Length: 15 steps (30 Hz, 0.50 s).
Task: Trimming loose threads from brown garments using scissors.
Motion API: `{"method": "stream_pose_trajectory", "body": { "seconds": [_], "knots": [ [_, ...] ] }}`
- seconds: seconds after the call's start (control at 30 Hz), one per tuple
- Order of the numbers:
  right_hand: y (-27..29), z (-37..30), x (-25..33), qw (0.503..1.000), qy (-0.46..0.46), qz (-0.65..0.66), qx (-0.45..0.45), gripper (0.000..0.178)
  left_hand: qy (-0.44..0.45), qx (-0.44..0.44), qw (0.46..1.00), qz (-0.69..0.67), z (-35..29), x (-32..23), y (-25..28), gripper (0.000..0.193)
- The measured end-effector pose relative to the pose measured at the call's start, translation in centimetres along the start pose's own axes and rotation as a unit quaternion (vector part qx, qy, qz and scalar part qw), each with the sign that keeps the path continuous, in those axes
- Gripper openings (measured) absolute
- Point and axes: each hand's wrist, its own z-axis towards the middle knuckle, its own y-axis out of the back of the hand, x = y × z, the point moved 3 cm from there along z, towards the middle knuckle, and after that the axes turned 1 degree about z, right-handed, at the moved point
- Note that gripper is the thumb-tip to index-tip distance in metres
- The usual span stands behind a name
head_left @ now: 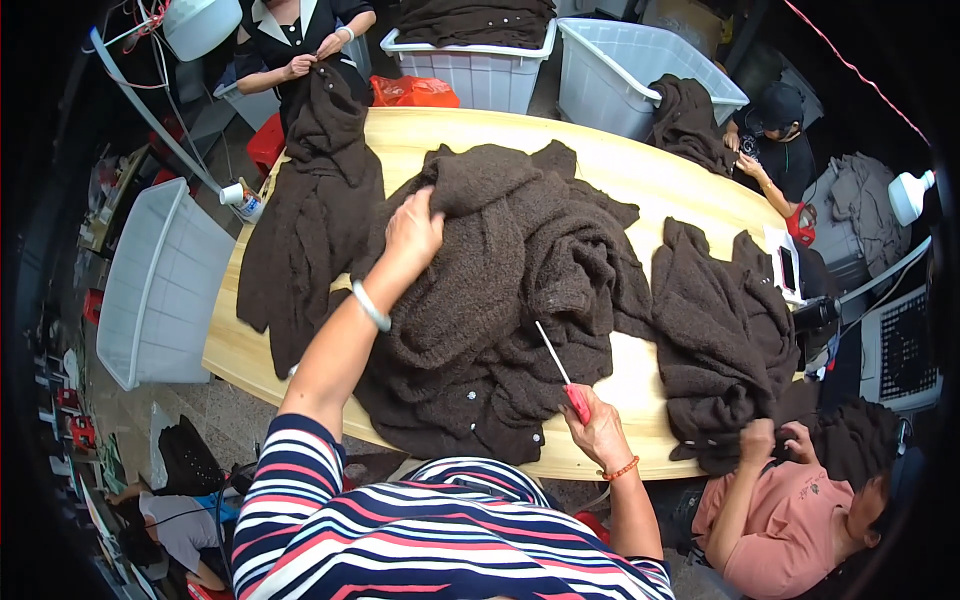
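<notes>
A heap of dark brown knit garments (470,270) lies before me, with a few shiny buttons along its near edge. My left hand (413,235) is at the heap's upper left, fingers bent and closed on a fold of the knit. Low on the right, my right hand (598,428) is closed around the red handle of a slim metal-shafted tool (553,352). Its shaft points up and left, the tip close to a rolled part of the garment. Whether it is a pair of closed scissors or a single shaft, I cannot tell.
Brown garments (310,225) hang over the table's left side; another pile (715,320) lies right. Co-workers handle garments at the far left, far right and near right. Grey bins (165,285) stand around the pale wooden table (640,405). A small white container (240,200) sits at its left edge.
</notes>
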Motion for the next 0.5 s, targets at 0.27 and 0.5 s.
{"method": "stream_pose_trajectory", "body": {
  "seconds": [0.27,0.5],
  "knots": [
    [2.8,2.6,-0.8,0.997,0.009,0.067,-0.045,0.029,0.157,0.181,0.593,-0.769,-2.8,-7.4,3.6,0.030],
    [3.5,5.2,1.4,0.994,0.064,0.088,-0.018,0.027,0.290,-0.098,0.770,-0.560,-9.8,10.4,3.9,0.033]
  ]
}}
